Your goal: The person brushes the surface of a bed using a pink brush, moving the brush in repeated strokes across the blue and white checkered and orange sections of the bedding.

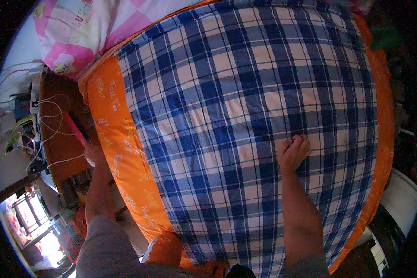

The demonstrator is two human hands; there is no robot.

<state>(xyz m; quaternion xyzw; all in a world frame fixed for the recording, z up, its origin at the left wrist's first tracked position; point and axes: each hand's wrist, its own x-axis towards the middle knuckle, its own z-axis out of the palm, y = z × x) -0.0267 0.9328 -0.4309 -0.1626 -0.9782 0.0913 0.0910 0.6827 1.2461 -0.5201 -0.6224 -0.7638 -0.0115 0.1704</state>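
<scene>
A blue, grey and white plaid sheet (236, 139) spreads over the bed before me, lightly wrinkled near the middle. Under it lies an orange printed bedsheet (107, 104), showing along both sides. My right hand (294, 151) is over the plaid cloth, right of centre, fingers curled; whether cloth is pinched in them cannot be seen. Off the left edge of the bed, my left hand (94, 155) grips a long pink tool, dark along one side, that looks like a bed brush (77, 131). Its gripped end is hidden by the fingers.
A pink and white quilt (125, 24) is heaped at the far left of the bed. Left of the bed stands a brown wooden desk (60, 139) with white cables (57, 104) trailing over it. My bare knee (165, 248) is against the near left bed edge.
</scene>
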